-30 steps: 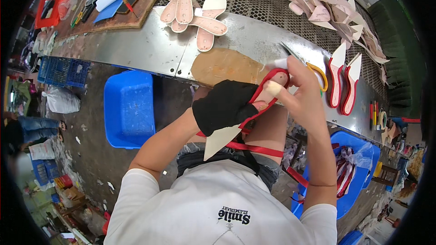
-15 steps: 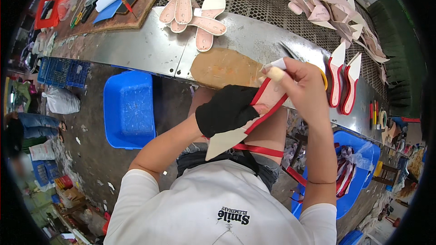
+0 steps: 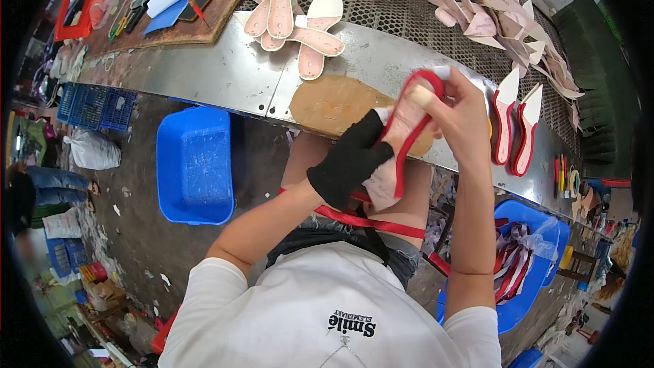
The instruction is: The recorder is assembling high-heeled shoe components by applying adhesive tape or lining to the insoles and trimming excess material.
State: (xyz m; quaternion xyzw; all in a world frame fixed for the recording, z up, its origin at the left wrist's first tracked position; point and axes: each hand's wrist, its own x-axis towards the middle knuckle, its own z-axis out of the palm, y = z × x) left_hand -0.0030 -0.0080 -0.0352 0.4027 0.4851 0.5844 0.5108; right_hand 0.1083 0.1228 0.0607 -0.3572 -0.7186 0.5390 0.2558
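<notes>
Over my lap I hold a pink shoe insole (image 3: 407, 116) with red binding tape round its edge, its rounded heel end pointing up and away. My left hand (image 3: 349, 167), in a black fingerless glove, is closed round its middle. My right hand (image 3: 466, 116), bare with wrapped fingertips, pinches the red edging at the heel end. A length of red tape (image 3: 388, 226) lies across my thighs. Just beyond the left hand is a brown, worn, rounded board (image 3: 334, 103) at the bench edge, partly hidden by the hands and insole.
Two red-edged insoles (image 3: 504, 123) lie on the metal bench (image 3: 381, 48) at the right. Unedged insoles (image 3: 279, 13) sit at the back, beside a mesh surface with a pale pile (image 3: 477, 17). Blue tubs stand below: one at left (image 3: 194, 163), another at right (image 3: 538, 293) holding red strips.
The insole has swung upright, its heel end now up and its pointed end lower. My right hand has shifted round the heel edge, and my left hand has moved slightly right.
</notes>
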